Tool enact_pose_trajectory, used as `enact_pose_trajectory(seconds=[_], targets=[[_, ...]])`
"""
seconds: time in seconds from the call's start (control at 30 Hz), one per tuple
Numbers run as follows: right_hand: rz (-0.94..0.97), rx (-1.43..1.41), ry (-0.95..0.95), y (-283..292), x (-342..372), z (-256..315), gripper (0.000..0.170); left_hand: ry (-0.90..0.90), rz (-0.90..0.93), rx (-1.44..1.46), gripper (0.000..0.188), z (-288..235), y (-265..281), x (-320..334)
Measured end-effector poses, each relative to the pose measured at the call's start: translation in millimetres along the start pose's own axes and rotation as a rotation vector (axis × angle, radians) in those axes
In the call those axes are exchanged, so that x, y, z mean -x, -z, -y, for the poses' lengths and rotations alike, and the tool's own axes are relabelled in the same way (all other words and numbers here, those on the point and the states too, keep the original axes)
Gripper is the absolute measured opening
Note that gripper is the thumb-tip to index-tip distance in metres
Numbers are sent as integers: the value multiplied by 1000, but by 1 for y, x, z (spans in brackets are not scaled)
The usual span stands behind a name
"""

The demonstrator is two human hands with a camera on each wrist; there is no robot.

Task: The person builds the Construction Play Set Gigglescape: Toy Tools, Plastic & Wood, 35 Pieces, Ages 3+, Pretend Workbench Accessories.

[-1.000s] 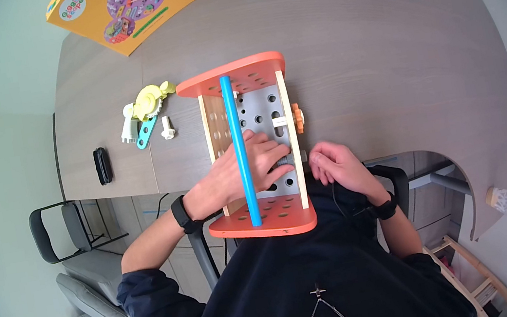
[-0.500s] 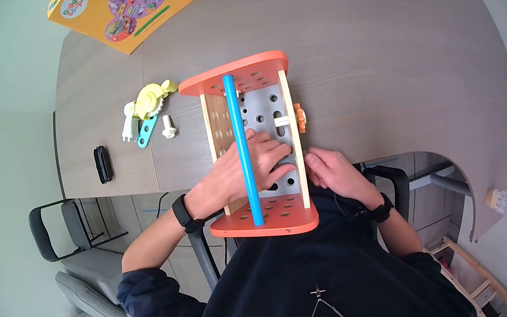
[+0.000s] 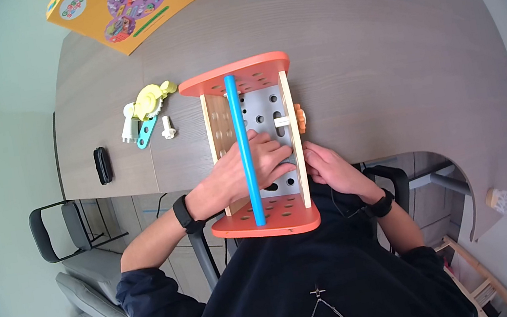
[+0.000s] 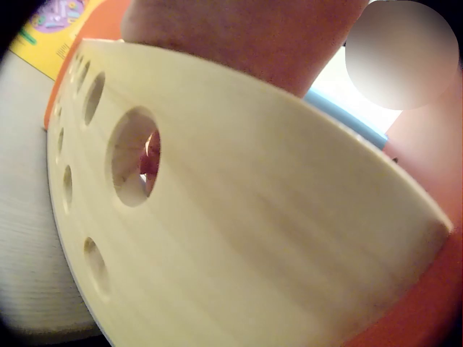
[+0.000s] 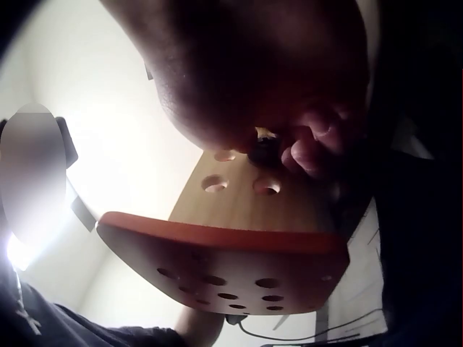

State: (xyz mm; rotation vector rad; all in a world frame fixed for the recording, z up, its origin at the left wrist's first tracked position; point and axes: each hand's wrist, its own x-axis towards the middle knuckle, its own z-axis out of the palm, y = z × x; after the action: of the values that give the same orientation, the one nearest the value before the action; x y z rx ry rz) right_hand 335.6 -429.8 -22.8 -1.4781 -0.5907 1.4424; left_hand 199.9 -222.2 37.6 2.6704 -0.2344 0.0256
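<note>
"Where are the two hands?"

"The left hand [image 3: 264, 160] is inside the toy frame [image 3: 290, 222], its wrist passing under the blue rod [image 3: 241, 134]. The right hand [image 3: 335, 171] is outside, so the side panel [image 3: 303, 180] stands between them."

"And what do the fingers hold?"

"The left thumb and forefinger appear to pinch a grey bolt [image 3: 287, 161], close to the inner face. The right fingers are curled about a dark piece [image 5: 265, 149] at the outer face. I cannot tell if it is one part with the bolt."

"How does the bolt lie?"

"Mostly hidden. I judge that its long axis points from the left fingers toward the right ones, across the panel. The left hand is nearer to the part I can see."

"And the frame?"

"It is over the near edge of the surface [image 3: 383, 58]. The orange knob [image 3: 300, 118] is just beyond the right hand."
</note>
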Motion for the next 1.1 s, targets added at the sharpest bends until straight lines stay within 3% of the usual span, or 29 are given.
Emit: enact_pose_trajectory(seconds=[0.17, 0.23, 0.3, 0.37, 0.4, 0.47, 0.57, 0.67, 0.7, 0.83, 0.93, 0.97, 1.1], targets=[[77, -191, -110, 5, -5, -6, 30, 2, 1, -3, 26, 0, 0, -1], [102, 96, 81, 10, -4, -9, 31, 2, 2, -3, 26, 0, 1, -1], [100, 227, 75, 12, -1, -5, 30, -2, -8, 4, 26, 0, 0, -1], [71, 203, -128, 7, 9, 26, 28, 4, -3, 4, 26, 0, 2, 0], [34, 147, -34, 5, 9, 21, 30, 12, 7, 3, 26, -1, 3, 0], [-40, 35, 151, -4, 12, 2, 43, 20, 14, 4, 26, -1, 4, 0], [49, -113, 216, -14, 14, -2, 79, 24, -6, 28, 27, 0, 2, 3], [11, 14, 244, -31, 12, 1, 101, 36, -26, 62, 27, 2, 2, 5], [6, -159, 187, -34, 14, 7, 104, 53, -14, 60, 27, 2, 3, 6], [-16, -297, 136, -35, 13, 20, 96, 129, 9, -25, 27, -8, 12, 6], [-70, -327, 177, -34, 6, 24, 88, 124, -185, -212, 28, -10, 20, 12], [-71, -337, 188, -31, 7, 29, 88, 179, -138, -210, 25, -9, 28, 18], [-126, -210, 318, -14, 9, 51, 93, 251, -296, -270, 26, -6, 59, 46]])
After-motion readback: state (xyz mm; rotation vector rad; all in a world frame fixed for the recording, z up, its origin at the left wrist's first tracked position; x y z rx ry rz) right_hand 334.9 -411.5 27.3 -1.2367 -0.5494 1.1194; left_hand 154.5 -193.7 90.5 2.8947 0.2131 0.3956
